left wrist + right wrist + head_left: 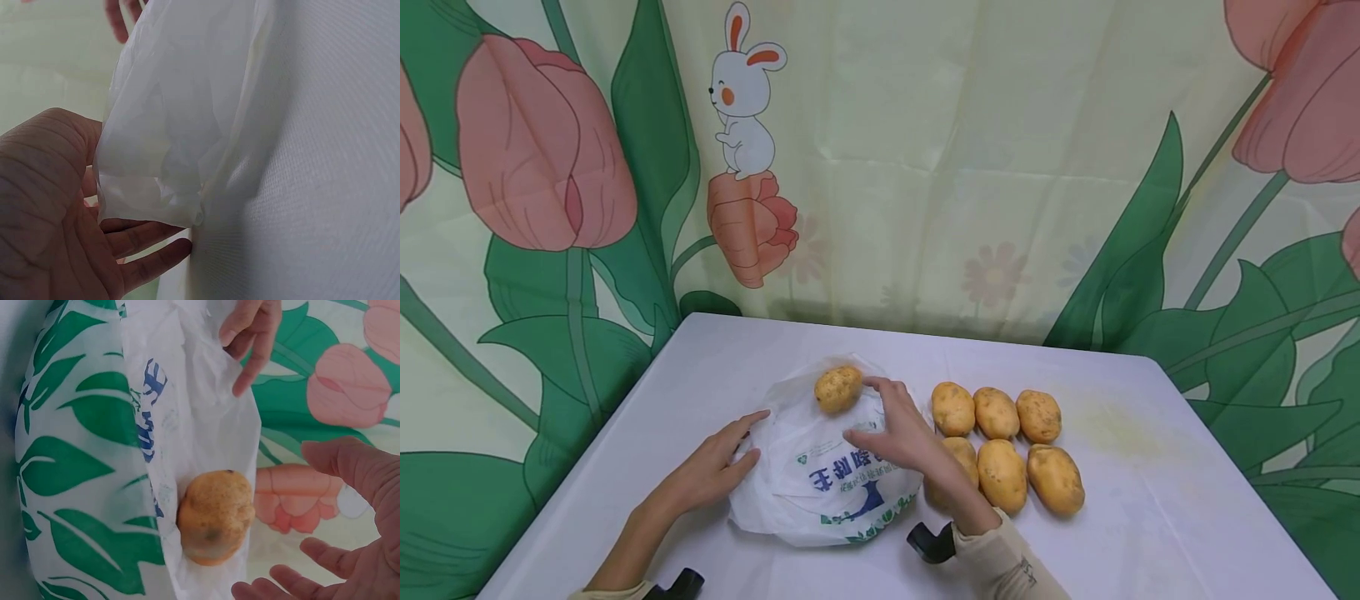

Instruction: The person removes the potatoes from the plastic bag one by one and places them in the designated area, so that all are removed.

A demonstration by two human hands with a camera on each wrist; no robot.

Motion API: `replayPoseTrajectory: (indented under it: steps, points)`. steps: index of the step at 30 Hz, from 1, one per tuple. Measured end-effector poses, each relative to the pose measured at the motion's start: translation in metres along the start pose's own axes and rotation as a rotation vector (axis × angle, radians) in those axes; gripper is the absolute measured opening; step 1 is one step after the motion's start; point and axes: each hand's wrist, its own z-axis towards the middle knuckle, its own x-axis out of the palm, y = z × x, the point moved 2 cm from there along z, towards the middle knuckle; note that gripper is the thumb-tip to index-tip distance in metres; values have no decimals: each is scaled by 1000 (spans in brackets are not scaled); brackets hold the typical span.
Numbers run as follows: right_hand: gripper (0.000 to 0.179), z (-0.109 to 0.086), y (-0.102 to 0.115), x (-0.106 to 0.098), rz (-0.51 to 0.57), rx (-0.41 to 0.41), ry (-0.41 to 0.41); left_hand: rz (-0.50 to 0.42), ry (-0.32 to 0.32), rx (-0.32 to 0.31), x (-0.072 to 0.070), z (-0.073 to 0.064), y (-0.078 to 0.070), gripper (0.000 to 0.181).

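Note:
A white plastic bag point(782, 492) with blue lettering and green leaf prints lies on the table, its outline puffed up. On its far part rests a single potato point(838, 389), also seen on the bag in the right wrist view. My right hand point(897, 429) hovers just right of that potato, thumb and fingers spread apart, holding nothing. My left hand point(718, 467) is at the bag's left edge with its thumb and fingers parted. In the left wrist view, its fingers point(147, 240) extend loosely beneath the bag's edge, partly hidden by the plastic.
Right of the bag, potatoes stand in two rows of three, including a far-row potato point(1038, 416) and a near-row potato point(1056, 480). My right forearm partly covers the near-left one. Behind the white table point(1150, 542) hangs a curtain point(925, 167) printed with tulips and a rabbit.

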Motion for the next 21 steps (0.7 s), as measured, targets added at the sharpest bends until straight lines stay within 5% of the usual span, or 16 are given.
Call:
replayPoseTrajectory:
  steps: [21]
  points:
    - [82,34,2,17,37,30,-88,7,2,-17,1,0,-1,56]
